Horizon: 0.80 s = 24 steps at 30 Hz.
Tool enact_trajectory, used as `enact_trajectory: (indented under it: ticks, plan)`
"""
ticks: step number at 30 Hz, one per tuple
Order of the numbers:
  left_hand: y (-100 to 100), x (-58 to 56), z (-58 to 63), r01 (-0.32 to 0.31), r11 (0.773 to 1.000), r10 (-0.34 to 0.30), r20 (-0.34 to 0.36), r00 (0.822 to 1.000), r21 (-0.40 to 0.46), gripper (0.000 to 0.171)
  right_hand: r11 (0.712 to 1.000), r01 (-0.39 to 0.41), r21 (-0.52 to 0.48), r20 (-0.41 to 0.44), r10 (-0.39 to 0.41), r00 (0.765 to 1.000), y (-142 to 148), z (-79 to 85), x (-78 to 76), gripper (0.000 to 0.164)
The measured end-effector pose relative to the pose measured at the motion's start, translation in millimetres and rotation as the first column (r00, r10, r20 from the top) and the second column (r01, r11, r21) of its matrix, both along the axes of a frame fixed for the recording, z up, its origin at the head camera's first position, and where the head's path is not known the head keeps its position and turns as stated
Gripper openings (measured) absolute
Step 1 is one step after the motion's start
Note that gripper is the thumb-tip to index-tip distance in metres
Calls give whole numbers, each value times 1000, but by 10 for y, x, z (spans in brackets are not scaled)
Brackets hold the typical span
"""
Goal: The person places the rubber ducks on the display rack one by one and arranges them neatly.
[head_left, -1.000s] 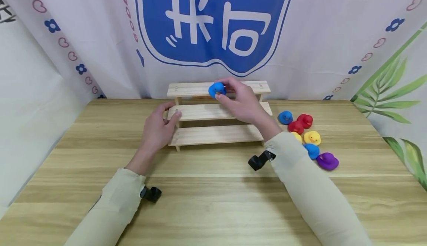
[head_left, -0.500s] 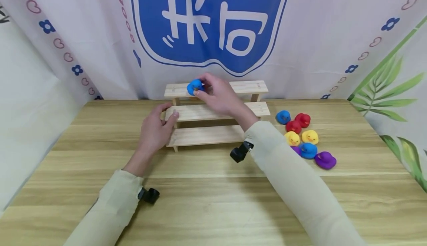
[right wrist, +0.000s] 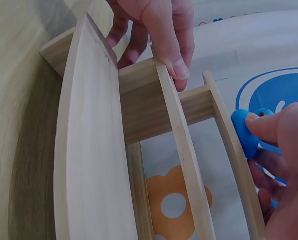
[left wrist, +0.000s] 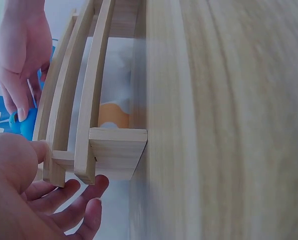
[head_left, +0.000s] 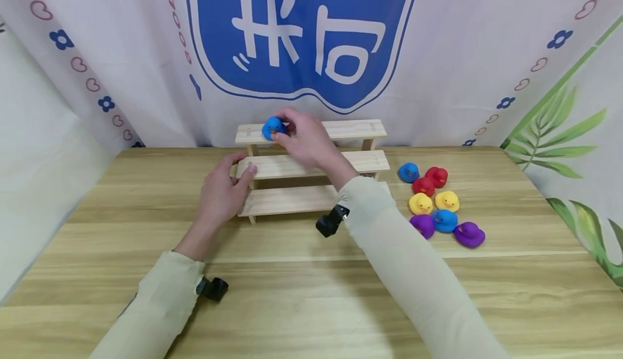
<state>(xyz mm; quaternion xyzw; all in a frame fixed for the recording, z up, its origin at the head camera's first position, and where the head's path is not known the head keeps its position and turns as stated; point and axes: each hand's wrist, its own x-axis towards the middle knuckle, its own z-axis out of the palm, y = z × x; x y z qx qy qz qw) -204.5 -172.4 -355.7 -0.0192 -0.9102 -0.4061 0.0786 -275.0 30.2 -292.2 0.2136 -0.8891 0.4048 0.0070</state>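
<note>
Visibly, blue duck (head_left: 272, 128), between right-hand fingers (head_left: 290, 115)

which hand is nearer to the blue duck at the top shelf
Right: the right hand pinches the blue duck; the left hand grips the middle shelf by its left end, lower down.

Open tabletop (head_left: 292, 305) before the wooden shelf (head_left: 292, 171), left hand (head_left: 221, 191) blocking its left end, right forearm (head_left: 413, 261) (slanting in from the right) barring its lower right, toy ducks (head_left: 445, 220) beside its right end.
</note>
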Motion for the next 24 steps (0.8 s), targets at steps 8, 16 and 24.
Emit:
enact_trajectory:
  ticks: [8,16,24]
  plan:
    - [-21,11,14,-5,1000,5,13,1000,-6,58,999,29,-26,62,-27,998,15,32,31,53]
    - [-18,15,1,-9,1000,9,25,1000,0,59,989,7,-147,-5,-7,1000,255,-29,99,47]
    - [-19,8,-10,-9,1000,9,16,1000,3,58,981,11,-193,-72,-25,997,598,-15,230,43]
